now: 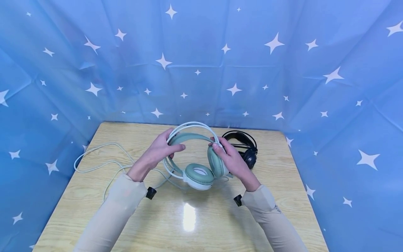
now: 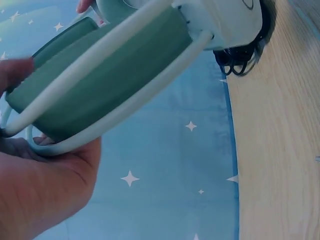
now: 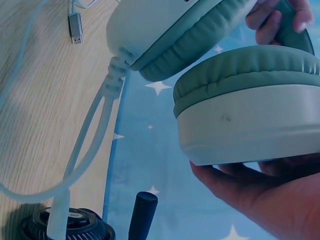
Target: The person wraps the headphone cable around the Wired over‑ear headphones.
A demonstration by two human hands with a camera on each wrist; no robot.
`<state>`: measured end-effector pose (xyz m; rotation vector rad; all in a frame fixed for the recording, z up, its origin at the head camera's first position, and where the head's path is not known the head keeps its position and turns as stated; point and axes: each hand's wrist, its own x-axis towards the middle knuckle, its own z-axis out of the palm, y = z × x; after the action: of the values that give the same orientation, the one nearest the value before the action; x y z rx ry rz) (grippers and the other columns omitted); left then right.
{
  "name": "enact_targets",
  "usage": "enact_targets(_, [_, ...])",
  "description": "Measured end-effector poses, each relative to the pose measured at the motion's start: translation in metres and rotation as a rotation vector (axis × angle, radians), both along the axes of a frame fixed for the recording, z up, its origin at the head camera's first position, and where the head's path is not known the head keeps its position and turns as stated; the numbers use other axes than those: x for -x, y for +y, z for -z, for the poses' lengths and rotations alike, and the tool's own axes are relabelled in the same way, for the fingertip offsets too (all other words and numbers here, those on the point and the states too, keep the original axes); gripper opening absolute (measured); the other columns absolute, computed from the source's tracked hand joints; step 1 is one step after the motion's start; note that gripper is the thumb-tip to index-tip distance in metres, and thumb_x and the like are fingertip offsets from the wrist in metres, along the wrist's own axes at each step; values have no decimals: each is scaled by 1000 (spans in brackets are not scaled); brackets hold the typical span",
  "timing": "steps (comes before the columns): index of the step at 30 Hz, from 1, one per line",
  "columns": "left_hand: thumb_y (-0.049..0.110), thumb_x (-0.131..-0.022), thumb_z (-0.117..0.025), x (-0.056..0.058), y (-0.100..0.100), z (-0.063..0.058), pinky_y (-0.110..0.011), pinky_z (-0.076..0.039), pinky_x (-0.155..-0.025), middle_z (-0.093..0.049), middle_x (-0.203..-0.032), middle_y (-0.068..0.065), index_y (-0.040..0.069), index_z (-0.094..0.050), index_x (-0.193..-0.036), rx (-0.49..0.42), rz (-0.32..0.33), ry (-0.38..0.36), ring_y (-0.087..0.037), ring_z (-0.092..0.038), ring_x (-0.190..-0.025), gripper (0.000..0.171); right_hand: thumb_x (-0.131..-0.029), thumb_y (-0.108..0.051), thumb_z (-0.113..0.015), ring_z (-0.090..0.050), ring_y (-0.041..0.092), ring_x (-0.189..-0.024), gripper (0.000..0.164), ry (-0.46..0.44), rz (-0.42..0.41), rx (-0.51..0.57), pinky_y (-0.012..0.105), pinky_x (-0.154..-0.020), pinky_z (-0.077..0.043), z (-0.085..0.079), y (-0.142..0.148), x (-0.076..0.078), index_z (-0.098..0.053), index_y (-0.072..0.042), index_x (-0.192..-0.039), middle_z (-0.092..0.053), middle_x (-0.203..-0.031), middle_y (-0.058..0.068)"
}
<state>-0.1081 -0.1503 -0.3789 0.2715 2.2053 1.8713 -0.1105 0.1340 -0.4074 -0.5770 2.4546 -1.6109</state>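
Note:
Both hands hold a white and green pair of over-ear headphones [image 1: 198, 176] above the table. My left hand [image 1: 160, 147] grips the headband's left side, with its thumb across the inner green strap [image 2: 120, 75]. On the opposite side, my right hand [image 1: 231, 155] holds the headphones by the white shell of one ear cup [image 3: 240, 125], whose green cushion faces inward. The other ear cup [image 1: 199, 175] hangs lower, its cushion tilted upward. A pale cable [image 3: 100, 120] leaves that cup through a ribbed sleeve.
Black headphones [image 1: 250, 157] lie at the back right of the wooden table [image 1: 267, 217], just beyond my right hand. Pale cable [image 1: 108, 162] loops over the table's left side. A USB plug [image 3: 75, 29] shows in the right wrist view. A blue starred curtain [image 1: 201, 87] hangs behind.

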Motion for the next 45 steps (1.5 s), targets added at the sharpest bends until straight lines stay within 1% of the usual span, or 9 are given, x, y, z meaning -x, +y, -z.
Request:
enact_targets(4, [29, -85, -84, -2, 2, -2, -36, -47, -73, -51, -87, -6, 9, -55, -115, 89, -39, 12, -23, -52, -79, 46, -112, -33, -45, -58, 31, -127, 43, 9, 6, 1, 56, -110, -42, 0, -1, -1, -53, -8, -145, -65, -132, 14])
enact_targets(7, [26, -86, -80, -3, 5, -2, -40, -44, -81, -54, -91, -5, 9, -59, -117, 118, -122, 46, -23, -52, -86, 41, -111, -33, -45, -58, 31, -127, 42, 17, 2, 8, 56, -109, -42, 0, -3, -2, -53, -9, -145, -65, -132, 14])
enact_targets(12, [13, -89, -69, -6, 8, -2, -29, -41, -60, -47, -76, 0, 6, -62, -116, 7, -208, 91, -17, -44, -62, 29, -110, -35, -49, -59, 28, -127, 42, -14, -6, 53, 54, -107, -44, 2, -3, -4, -54, -12, -145, -65, -133, 10])
enact_targets(16, [6, -90, -65, -6, 3, 0, -23, -29, -47, -36, -61, 5, 1, -59, -114, -145, -160, 81, -10, -31, -47, 25, -108, -33, -54, -60, 26, -126, 42, -57, -31, 94, 52, -104, -47, 7, -2, -5, -55, -13, -145, -64, -136, 11])
enact_targets(20, [6, -90, -64, -6, -2, 1, -22, -25, -46, -35, -57, 8, 2, -59, -115, -193, -121, 79, -9, -28, -45, 25, -110, -30, -49, -59, 29, -127, 44, -44, -66, 73, 51, -104, -47, 10, 0, -5, -51, -9, -149, -60, -141, 13])
enact_targets(25, [4, -90, -63, -5, -10, -1, -21, -26, -46, -36, -56, 8, 5, -58, -108, -255, -137, 76, -8, -29, -44, 19, -114, -33, -36, -51, 32, -137, 49, -43, -48, 92, 57, -112, -39, 14, 12, -7, -45, -4, -152, -54, -149, 16])
enact_targets(29, [2, -90, -61, -4, -17, -3, -20, -25, -46, -37, -57, 8, 6, -54, -100, -337, -156, 76, -7, -30, -45, 13, -114, -31, -32, -48, 35, -140, 51, -19, -10, 159, 53, -114, -39, 19, 24, -10, -44, 3, -151, -53, -149, 20])
enact_targets(38, [-6, -92, -54, -4, -30, -2, -20, -21, -43, -41, -58, 6, 8, -51, -95, -519, -142, 107, -4, -32, -43, 14, -114, -25, -37, -63, 29, -124, 43, 80, 182, 226, 25, -105, -48, 33, 50, -30, -56, 5, -139, -62, -135, 24])
enact_targets(45, [-11, -91, -44, -5, -39, 4, -22, -12, -43, -34, -58, 5, 10, -52, -93, -757, -73, 110, -8, -21, -44, 22, -113, -25, -39, -68, 13, -108, 45, 12, 278, 217, 27, -96, -55, 53, 68, -46, -57, 13, -130, -64, -123, 33])
